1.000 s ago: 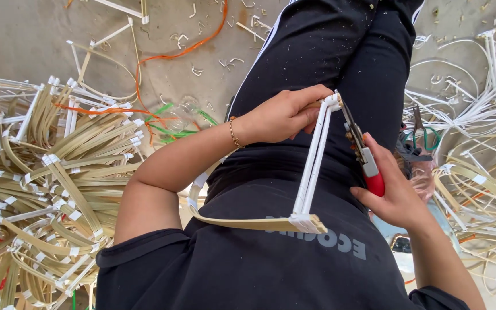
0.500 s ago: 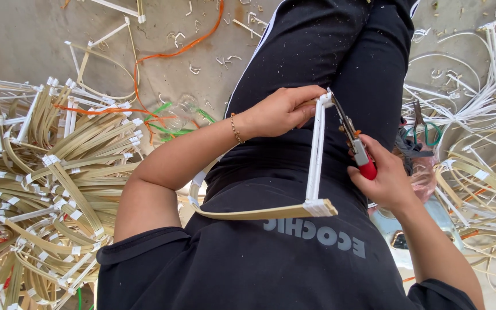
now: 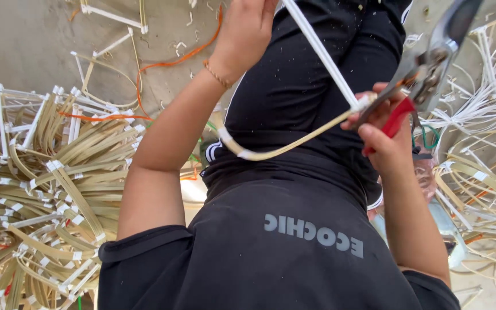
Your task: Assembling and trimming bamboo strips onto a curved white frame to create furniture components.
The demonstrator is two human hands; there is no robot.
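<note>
Since the earlier frame both hands have risen and the shears (image 3: 431,63) now bite at the taped corner of the bent cane frame (image 3: 294,146), low at the right. The left hand (image 3: 245,34) pinches the white strip (image 3: 322,54) far up; the right hand (image 3: 388,135) has its fingers wrapped round the red handles. Keeping the strip taut and the blades square to the joint should give a clean cut.

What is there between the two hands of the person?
In the head view, a white taped stick runs from the left hand down to the right hand, which holds red-handled shears.
</note>
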